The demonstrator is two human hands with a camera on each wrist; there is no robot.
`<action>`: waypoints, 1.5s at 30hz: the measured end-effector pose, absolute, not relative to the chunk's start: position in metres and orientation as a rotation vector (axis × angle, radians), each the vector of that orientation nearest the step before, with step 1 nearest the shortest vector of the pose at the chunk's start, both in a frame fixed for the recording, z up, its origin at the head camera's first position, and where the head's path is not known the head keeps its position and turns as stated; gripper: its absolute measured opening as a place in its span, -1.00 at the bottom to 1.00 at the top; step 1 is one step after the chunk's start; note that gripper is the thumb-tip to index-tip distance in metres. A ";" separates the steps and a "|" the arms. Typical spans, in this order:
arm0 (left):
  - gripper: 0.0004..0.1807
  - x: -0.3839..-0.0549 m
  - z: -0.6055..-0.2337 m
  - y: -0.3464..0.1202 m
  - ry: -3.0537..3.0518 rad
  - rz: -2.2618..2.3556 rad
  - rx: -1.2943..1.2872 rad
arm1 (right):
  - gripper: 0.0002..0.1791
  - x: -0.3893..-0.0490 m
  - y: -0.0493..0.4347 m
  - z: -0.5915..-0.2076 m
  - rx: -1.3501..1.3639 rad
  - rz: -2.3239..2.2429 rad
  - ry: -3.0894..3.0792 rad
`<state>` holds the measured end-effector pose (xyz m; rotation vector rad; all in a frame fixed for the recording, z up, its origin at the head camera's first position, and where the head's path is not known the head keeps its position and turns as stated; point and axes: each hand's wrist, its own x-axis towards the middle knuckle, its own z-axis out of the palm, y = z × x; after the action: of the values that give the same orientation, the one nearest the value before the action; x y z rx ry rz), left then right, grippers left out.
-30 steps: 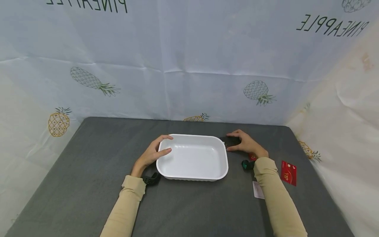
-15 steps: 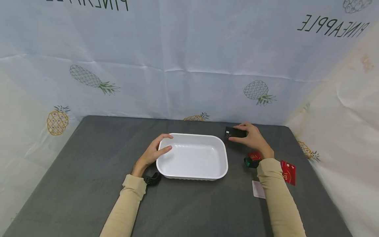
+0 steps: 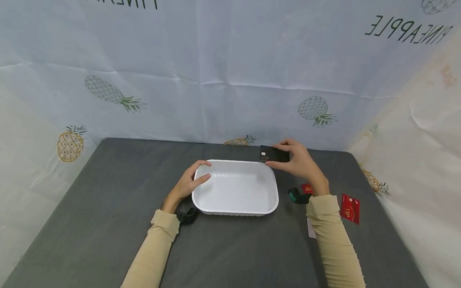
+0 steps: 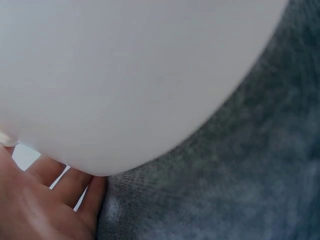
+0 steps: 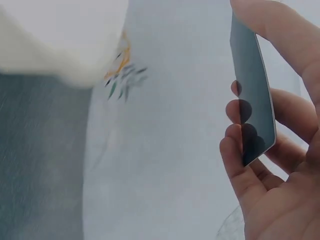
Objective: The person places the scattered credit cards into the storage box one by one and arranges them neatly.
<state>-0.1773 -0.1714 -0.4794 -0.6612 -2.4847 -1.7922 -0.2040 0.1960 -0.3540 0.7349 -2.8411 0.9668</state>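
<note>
A white rectangular tray [image 3: 234, 211] with rounded corners stands near the middle of the table. My left hand [image 3: 184, 185] grips its left end, thumb over the rim. In the left wrist view, the fingers of that hand [image 4: 55, 202] lie against the tray's outer wall [image 4: 125, 90]. Beyond the tray's far right corner, my right hand [image 3: 300, 162] holds a black VIP card [image 3: 274, 155] between thumb and fingers. The right wrist view shows this card [image 5: 252, 90] raised, its dark glossy face reflecting the fingertips.
A red VIP card [image 3: 350, 209] lies right of the right forearm. Partly hidden by the wrist and sleeve are another red card [image 3: 307, 188] and a pale card [image 3: 311, 229]. A pineapple-print cloth [image 3: 216, 112] hangs behind the grey table [image 3: 108, 208].
My right hand lifts the black card up from beside the tray, first rightward, then back left to the tray's far right corner. My left hand stays on the tray.
</note>
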 end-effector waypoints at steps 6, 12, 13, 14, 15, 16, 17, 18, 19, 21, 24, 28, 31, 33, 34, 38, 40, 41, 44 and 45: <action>-0.58 -0.179 -0.479 -0.171 -2.489 -1.795 -0.663 | -0.32 -0.194 0.175 -0.350 0.783 0.996 -2.811; -0.57 -0.178 -0.479 -0.170 -2.500 -1.816 -0.645 | -0.30 -0.184 0.156 -0.350 0.820 0.990 -2.803; -0.57 -0.178 -0.479 -0.170 -2.498 -1.819 -0.645 | -0.31 -0.183 0.154 -0.351 0.826 0.996 -2.797; -0.57 -0.178 -0.479 -0.170 -2.496 -1.819 -0.644 | -0.31 -0.181 0.151 -0.351 0.831 1.003 -2.793; -0.57 -0.178 -0.479 -0.171 -2.494 -1.819 -0.646 | -0.30 -0.180 0.148 -0.352 0.836 1.008 -2.789; -0.57 -0.178 -0.479 -0.171 -2.490 -1.819 -0.649 | -0.30 -0.179 0.145 -0.353 0.841 1.015 -2.788; -0.57 -0.178 -0.479 -0.171 -2.488 -1.820 -0.652 | -0.30 -0.179 0.142 -0.354 0.844 1.018 -2.790; -0.57 -0.178 -0.479 -0.171 -2.487 -1.816 -0.652 | -0.30 -0.178 0.138 -0.355 0.847 1.020 -2.790; -0.57 -0.177 -0.479 -0.171 -2.489 -1.811 -0.655 | -0.30 -0.178 0.135 -0.357 0.851 1.016 -2.792; -0.57 -0.177 -0.478 -0.171 -2.492 -1.807 -0.653 | -0.29 -0.177 0.129 -0.360 0.851 1.015 -2.802; -0.57 -0.177 -0.478 -0.170 -2.501 -1.798 -0.638 | -0.29 -0.176 0.118 -0.364 0.863 1.024 -2.804; -0.57 -0.177 -0.477 -0.169 -2.516 -1.783 -0.624 | -0.28 -0.173 0.104 -0.372 0.893 1.059 -2.798; -0.56 -0.177 -0.477 -0.168 -2.521 -1.784 -0.621 | -0.27 -0.173 0.095 -0.379 0.920 1.084 -2.796; -0.56 -0.177 -0.477 -0.168 -2.519 -1.793 -0.627 | -0.26 -0.173 0.090 -0.384 0.935 1.101 -2.799; -0.56 -0.177 -0.476 -0.168 -2.518 -1.801 -0.629 | -0.26 -0.173 0.088 -0.387 0.942 1.109 -2.801; -0.56 -0.177 -0.476 -0.169 -2.508 -1.836 -0.646 | -0.27 -0.173 0.080 -0.395 0.967 1.119 -2.797; -0.56 -0.177 -0.476 -0.169 -2.507 -1.836 -0.654 | -0.29 -0.173 0.077 -0.398 0.979 1.118 -2.796; -0.56 -0.177 -0.477 -0.169 -2.504 -1.837 -0.657 | -0.30 -0.172 0.075 -0.400 0.986 1.129 -2.795; -0.56 -0.178 -0.478 -0.170 -2.501 -1.829 -0.660 | -0.32 -0.169 0.071 -0.405 0.982 1.177 -2.798; -0.57 -0.178 -0.478 -0.170 -2.498 -1.829 -0.664 | -0.32 -0.168 0.069 -0.407 0.968 1.196 -2.799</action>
<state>-0.1783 -0.1704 -0.4779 -0.6637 -2.4980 -1.8288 -0.1684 0.0694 -0.4072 0.9679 -2.7990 1.1962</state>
